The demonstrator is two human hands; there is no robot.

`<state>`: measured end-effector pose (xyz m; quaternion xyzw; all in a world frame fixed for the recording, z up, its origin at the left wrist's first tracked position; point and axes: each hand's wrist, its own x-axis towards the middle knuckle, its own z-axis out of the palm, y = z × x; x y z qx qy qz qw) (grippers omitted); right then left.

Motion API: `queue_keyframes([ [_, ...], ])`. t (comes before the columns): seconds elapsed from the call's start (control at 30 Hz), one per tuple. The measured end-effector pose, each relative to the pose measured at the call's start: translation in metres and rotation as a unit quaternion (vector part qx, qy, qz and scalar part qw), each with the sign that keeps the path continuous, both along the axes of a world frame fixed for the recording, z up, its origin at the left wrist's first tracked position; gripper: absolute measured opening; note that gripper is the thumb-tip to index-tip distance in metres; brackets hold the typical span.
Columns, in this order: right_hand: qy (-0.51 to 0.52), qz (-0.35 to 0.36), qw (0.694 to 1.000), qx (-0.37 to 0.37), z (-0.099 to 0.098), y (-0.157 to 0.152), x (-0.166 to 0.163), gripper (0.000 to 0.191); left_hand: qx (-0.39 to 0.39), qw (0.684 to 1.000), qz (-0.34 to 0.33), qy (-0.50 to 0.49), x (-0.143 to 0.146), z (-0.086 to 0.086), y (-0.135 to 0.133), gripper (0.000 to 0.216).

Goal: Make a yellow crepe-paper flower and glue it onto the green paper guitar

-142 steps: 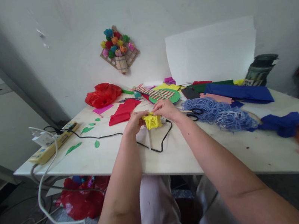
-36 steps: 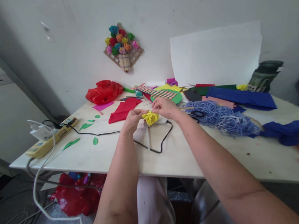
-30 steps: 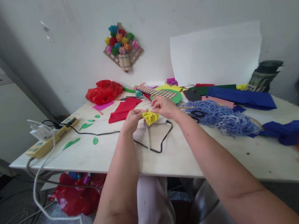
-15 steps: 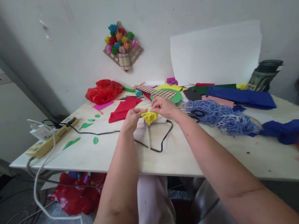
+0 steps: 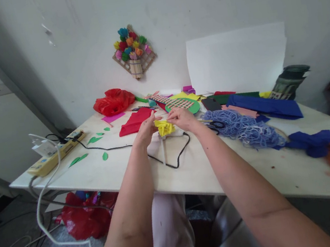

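Observation:
Both my hands meet over the middle of the white table (image 5: 191, 169) around a small crumpled yellow paper flower (image 5: 165, 127). My left hand (image 5: 146, 129) pinches its left side, fingers closed on the paper. On the right side my right hand (image 5: 182, 118) grips the flower with bent fingers. A pale stick (image 5: 164, 153) hangs down from under the flower onto the table. A black cable (image 5: 177, 161) loops on the table just below my hands.
Red paper (image 5: 135, 122), green paper leaves (image 5: 94, 141) and a yellow power strip (image 5: 55, 155) lie to the left. Blue yarn (image 5: 240, 126), black scissors (image 5: 215, 124), blue paper (image 5: 267, 105) and a woven green disc (image 5: 181, 105) lie to the right. A paper flower basket (image 5: 132, 51) hangs on the wall.
My hands have stayed at the yellow flower, with the fingers shifting slightly on it. The flower looks more tightly gathered than several seconds ago. The view has drifted a little.

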<state>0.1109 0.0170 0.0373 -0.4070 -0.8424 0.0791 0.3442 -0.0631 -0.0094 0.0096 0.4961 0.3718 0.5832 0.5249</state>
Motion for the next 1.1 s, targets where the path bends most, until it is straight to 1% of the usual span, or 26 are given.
queue_keyframes([
  [0.13, 0.012, -0.015, 1.000, 0.007, -0.001, 0.003, 0.002, 0.013, 0.049, 0.997, -0.050, 0.030, -0.001, -0.002, -0.001, 0.053],
  [0.27, 0.021, -0.017, 1.000, 0.002, -0.003, 0.004, 0.003, 0.014, 0.087, 0.993, -0.065, 0.048, 0.001, -0.004, -0.001, 0.057],
  [0.5, 0.029, -0.012, 0.999, -0.013, -0.006, 0.006, 0.003, 0.014, 0.093, 0.992, -0.056, 0.065, 0.007, -0.002, -0.004, 0.060],
  [0.7, 0.021, -0.014, 1.000, -0.017, -0.005, 0.006, 0.003, 0.015, 0.109, 0.991, -0.013, 0.079, 0.009, -0.006, 0.001, 0.047],
  [0.9, 0.029, -0.010, 0.999, -0.018, -0.002, 0.002, 0.003, 0.016, 0.109, 0.990, 0.007, 0.092, 0.008, -0.007, 0.003, 0.046],
  [1.1, 0.046, 0.003, 0.998, -0.034, 0.003, -0.004, 0.006, 0.021, 0.104, 0.990, 0.004, 0.091, 0.006, -0.008, 0.005, 0.048],
])
